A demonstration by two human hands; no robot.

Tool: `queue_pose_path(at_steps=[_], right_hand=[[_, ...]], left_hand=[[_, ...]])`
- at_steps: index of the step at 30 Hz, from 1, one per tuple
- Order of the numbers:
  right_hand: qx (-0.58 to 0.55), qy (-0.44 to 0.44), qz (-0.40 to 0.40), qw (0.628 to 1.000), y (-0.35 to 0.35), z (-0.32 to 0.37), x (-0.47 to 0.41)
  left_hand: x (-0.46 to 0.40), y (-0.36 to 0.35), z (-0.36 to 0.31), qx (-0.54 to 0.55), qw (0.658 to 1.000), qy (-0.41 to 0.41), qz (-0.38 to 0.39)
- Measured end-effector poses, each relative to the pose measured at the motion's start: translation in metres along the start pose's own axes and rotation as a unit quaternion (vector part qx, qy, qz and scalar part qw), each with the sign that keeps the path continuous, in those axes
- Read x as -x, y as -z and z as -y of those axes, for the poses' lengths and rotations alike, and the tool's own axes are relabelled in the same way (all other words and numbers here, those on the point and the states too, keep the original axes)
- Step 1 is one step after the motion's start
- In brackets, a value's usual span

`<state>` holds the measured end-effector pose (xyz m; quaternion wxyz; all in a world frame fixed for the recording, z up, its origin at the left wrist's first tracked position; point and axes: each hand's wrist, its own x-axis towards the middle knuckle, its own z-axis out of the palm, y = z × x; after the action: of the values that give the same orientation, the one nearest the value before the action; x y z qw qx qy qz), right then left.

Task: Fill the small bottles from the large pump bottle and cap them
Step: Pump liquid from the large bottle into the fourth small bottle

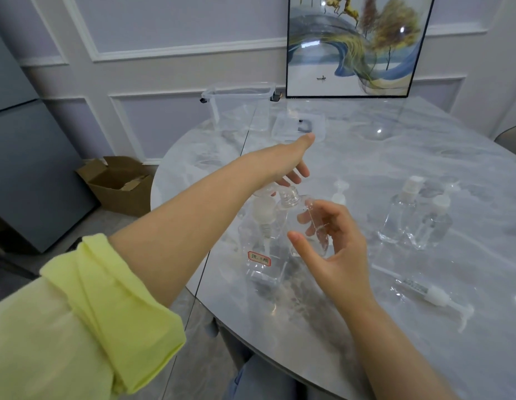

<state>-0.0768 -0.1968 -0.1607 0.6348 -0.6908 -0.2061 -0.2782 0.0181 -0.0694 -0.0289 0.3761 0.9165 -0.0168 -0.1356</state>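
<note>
A: Head view. Left hand (282, 166) stretched out over the large pump bottle (264, 243), fingers loosely extended, fingertips down on the pump head (265, 192), thumb pointing away toward the wall.

B: Gripping the pump?

A: Hard to tell; resting or pressing on top, fingers not curled round it.

B: Right hand (334, 249)?

A: Wrapped round a small open bottle (304, 223), thumb in front, fingers seen through the clear plastic behind. Bottle tilted, threaded neck up just under the pump spout, no cap on it.

B: Large bottle where?

A: Upright on the table (366, 157), near the left edge, touching or just beside the held bottle. Red-bordered label (259, 258) low on the front, dip tube visible inside.

B: Other small bottles?

A: Two capped ones (415, 217) standing side by side to the right, well apart from the hands, white tops on. One more small white pump top (339, 192) just behind the held bottle, body hard to make out.

B: Anything loose on the table?

A: A spare pump (435, 295) lying flat with its tube, near the right side, closer to the camera than the capped pair.

B: Further back?

A: Clear storage box (239, 108) at the far edge, a clear lid (298, 127) lying next to it, a framed picture (355, 44) leaning on the wall. Cardboard box (118, 183) on the floor to the left. Yellow sleeve (106, 307) rolled up on the left arm.
</note>
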Motion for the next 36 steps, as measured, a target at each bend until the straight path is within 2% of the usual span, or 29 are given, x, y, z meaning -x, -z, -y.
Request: queue_pose_path(at_steps=[10, 14, 24, 36], right_hand=[[-0.002, -0.003, -0.001, 1.0, 0.0015, -0.002, -0.0012], [0.0, -0.007, 0.002, 1.0, 0.0006, -0.0024, 0.0006], [-0.005, 0.0, 0.007, 1.0, 0.0017, -0.0035, 0.0004], [0.003, 0.01, 0.002, 1.0, 0.0016, -0.0041, 0.0006]], left_hand=[[-0.0028, -0.0041, 0.0029, -0.018, 1.0, -0.015, -0.014], [-0.0045, -0.0039, 0.0037, -0.044, 0.999, -0.002, 0.015], [-0.0031, -0.0045, 0.0035, -0.027, 0.999, -0.014, -0.014], [-0.0012, -0.0069, 0.0034, -0.046, 0.999, -0.004, -0.003]])
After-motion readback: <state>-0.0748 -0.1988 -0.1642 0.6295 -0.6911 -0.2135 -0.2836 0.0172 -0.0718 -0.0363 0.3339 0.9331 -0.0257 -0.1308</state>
